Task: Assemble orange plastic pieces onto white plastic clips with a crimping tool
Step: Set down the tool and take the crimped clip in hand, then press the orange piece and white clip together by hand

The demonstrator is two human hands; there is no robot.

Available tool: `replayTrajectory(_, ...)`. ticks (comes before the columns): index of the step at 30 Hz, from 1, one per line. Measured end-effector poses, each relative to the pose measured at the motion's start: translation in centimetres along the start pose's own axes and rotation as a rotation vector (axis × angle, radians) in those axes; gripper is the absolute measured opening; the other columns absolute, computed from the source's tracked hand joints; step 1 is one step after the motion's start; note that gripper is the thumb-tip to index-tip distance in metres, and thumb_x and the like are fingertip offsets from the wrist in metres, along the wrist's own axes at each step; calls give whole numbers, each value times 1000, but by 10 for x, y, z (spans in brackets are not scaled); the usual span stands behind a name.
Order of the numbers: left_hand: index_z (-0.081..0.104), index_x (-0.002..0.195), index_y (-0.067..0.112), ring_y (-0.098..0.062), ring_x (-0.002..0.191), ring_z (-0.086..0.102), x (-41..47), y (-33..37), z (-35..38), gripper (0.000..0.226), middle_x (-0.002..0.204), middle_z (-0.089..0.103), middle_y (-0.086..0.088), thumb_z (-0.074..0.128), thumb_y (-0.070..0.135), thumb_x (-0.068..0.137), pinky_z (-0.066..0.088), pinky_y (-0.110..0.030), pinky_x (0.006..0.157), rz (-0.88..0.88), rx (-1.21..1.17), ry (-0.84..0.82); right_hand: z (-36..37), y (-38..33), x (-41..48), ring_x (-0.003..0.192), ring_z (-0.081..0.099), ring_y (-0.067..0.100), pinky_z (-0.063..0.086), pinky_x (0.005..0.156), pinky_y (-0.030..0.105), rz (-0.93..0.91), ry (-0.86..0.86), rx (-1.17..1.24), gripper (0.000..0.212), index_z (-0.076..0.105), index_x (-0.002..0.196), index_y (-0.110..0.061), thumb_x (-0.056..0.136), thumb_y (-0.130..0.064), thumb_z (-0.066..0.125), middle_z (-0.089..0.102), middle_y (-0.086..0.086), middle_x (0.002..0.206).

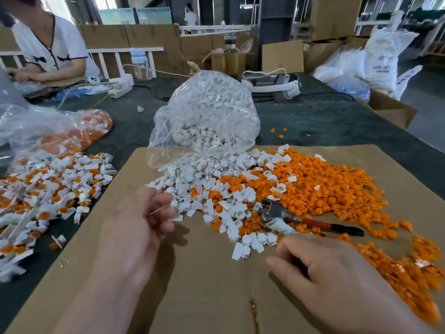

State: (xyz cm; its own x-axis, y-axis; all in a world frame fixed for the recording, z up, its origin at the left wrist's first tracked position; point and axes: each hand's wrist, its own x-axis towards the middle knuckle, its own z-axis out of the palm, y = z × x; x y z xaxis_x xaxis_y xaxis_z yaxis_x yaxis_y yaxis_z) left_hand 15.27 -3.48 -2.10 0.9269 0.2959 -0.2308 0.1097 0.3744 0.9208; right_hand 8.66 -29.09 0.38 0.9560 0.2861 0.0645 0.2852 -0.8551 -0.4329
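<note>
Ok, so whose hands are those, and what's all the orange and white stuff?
They belong to a person wearing a camera on their head, so you see what they see. On the cardboard lie a heap of white clips, spilling from a clear bag, and a heap of orange pieces. The crimping tool lies where they meet. The right hand is beside it, not gripping it. The left hand seems to pinch something thin, too blurred to name. Joined pieces lie at the left.

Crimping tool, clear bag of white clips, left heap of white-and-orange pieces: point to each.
crimping tool (313,222), head view, on its red handle.
clear bag of white clips (209,112), head view, on its bulging front.
heap of white-and-orange pieces (55,186), head view, on the heap's middle.
</note>
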Motion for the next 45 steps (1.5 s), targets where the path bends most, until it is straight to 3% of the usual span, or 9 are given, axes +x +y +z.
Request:
replayTrajectory(4, 58, 122, 30, -4, 83, 62, -15, -16, 13, 33, 111, 62, 7, 57, 49, 95, 48, -32, 74, 398, 1116, 23, 3, 0, -4, 79, 47, 0, 40, 66, 18, -16, -12, -121, 46, 43, 104, -41, 79, -75, 25, 45, -21, 84)
replayTrajectory(7, 55, 133, 24, -21, 104, 58, -14, -23, 14, 46, 130, 50, -1, 59, 46, 93, 49, -40, 89, 393, 1340, -19, 6, 3, -3, 86, 48, 3, 43, 72, 22, -6, 14, -177, 35, 43, 115, -42, 90, -66, 37, 45, -21, 100)
replayTrajectory(17, 62, 118, 29, -12, 86, 49, -17, -29, 14, 40, 113, 49, 5, 60, 54, 87, 45, -35, 71, 568, 1351, -22, -10, 16, -7, 75, 52, 5, 48, 68, 33, 90, 180, -163, 17, 57, 85, -32, 92, -46, 53, 54, -14, 80)
replayTrajectory(24, 54, 96, 45, -3, 81, 53, -41, -34, 31, 69, 92, 52, 22, 23, 98, 65, 51, -31, 64, 680, 1469, -393, -9, 11, -18, 73, 55, 15, 45, 60, 32, 135, -54, -360, 34, 51, 97, -29, 88, -62, 46, 55, -8, 76)
replayTrajectory(28, 57, 99, 41, -11, 82, 55, -49, -35, 37, 45, 97, 55, 18, 52, 76, 72, 50, -32, 62, 784, 1489, -436, -14, 20, -21, 80, 57, 18, 50, 67, 37, 111, -6, -410, 23, 50, 103, -33, 92, -52, 44, 56, -8, 84)
replayTrajectory(34, 66, 97, 39, -12, 78, 55, -54, -35, 43, 21, 90, 60, 15, 60, 53, 82, 36, -22, 59, 872, 1514, -554, -2, 24, -12, 83, 56, 18, 48, 68, 37, 76, 4, -360, 22, 56, 99, -29, 99, -44, 39, 56, -6, 91)
replayTrajectory(39, 72, 94, 27, -19, 79, 63, -53, -41, 44, 10, 89, 65, 9, 68, 29, 85, 51, -33, 63, 909, 1431, -511, 9, 24, -5, 77, 55, 16, 48, 67, 38, 31, 97, -332, 17, 55, 91, -26, 96, -30, 40, 56, -6, 86)
replayTrajectory(42, 70, 103, 33, -4, 90, 60, -52, -40, 43, 15, 97, 63, 17, 64, 33, 90, 43, -14, 77, 757, 1202, -456, 11, 22, -2, 70, 52, 13, 47, 61, 36, -10, 190, -208, 11, 54, 83, -25, 92, -26, 48, 54, -6, 78)
replayTrajectory(45, 67, 96, 51, 12, 93, 57, -56, -34, 43, 19, 92, 66, 27, 57, 59, 81, 38, -4, 72, 517, 918, -405, 5, 19, -2, 59, 54, 9, 46, 49, 24, 53, 321, 214, 11, 61, 81, -28, 92, -27, 60, 58, -7, 68)
